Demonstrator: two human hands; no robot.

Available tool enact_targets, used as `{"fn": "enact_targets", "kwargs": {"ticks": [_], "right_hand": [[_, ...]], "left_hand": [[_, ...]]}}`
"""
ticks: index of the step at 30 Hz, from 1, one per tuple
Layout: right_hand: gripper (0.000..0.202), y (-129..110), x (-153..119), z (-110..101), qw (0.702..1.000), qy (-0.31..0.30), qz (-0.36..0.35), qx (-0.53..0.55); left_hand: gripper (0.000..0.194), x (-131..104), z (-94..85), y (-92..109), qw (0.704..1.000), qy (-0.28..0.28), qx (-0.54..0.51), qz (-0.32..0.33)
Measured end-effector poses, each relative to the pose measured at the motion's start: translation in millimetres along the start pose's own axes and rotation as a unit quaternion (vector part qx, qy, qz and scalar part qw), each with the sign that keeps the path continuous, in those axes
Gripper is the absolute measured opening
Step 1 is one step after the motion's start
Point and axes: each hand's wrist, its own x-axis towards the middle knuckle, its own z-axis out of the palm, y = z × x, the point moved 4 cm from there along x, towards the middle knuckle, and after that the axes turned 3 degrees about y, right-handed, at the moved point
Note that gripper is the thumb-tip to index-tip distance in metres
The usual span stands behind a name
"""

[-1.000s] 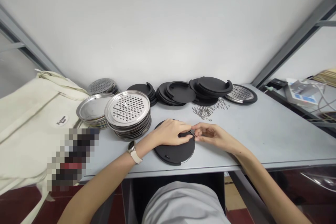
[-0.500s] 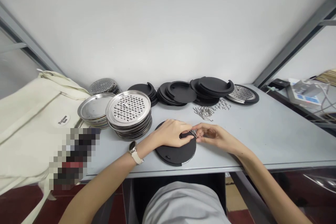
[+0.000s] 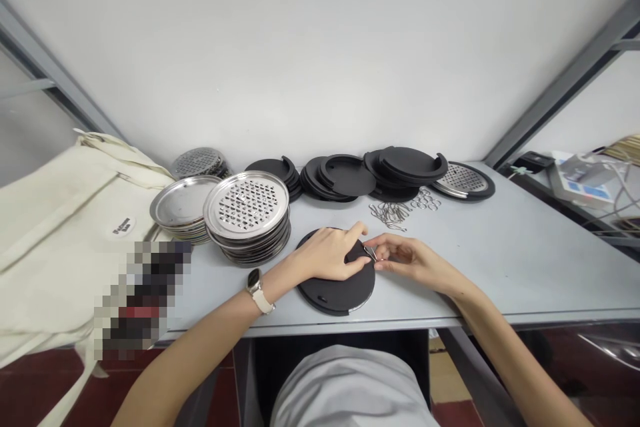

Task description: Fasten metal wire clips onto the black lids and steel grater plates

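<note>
A round black disc (image 3: pixel 340 292) lies flat near the front edge of the table, with a strip of bright metal at its lower right rim. My left hand (image 3: pixel 327 253) rests on top of it, thumb and index finger apart and the index finger raised. At the disc's right edge, my right hand (image 3: pixel 407 260) pinches a small bent metal wire clip (image 3: pixel 370 252) between thumb and fingers. One end of the clip meets the disc's rim; how it sits there is too small to tell. My left hand hides much of the disc's upper part.
Left of the disc stand stacked round metal grater plates (image 3: pixel 247 207) and upturned metal plates (image 3: pixel 183 203). Black round holders (image 3: pixel 345 175) line the wall. Loose wire clips (image 3: pixel 390 213) and metal rings (image 3: pixel 425 200) lie behind my right hand. A cream bag (image 3: pixel 65 233) covers the left end.
My left index finger has lifted away from the wire clip and points up and outward. My right hand keeps its pinch on the clip at nearly the same spot.
</note>
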Motion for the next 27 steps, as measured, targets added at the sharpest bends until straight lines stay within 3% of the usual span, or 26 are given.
{"fn": "enact_targets", "kwargs": {"ticks": [10,27], "right_hand": [[0.04,-1.6,-1.1,0.9,1.0,0.008,0.002,-0.018],[0.037,-1.9,-2.0,2.8,1.0,0.002,0.002,-0.008]], "left_hand": [[0.029,0.4,0.0,2.5,0.999,-0.009,-0.033,0.035],[0.03,2.3,0.7,-1.2,0.996,-0.004,-0.075,0.041]]}}
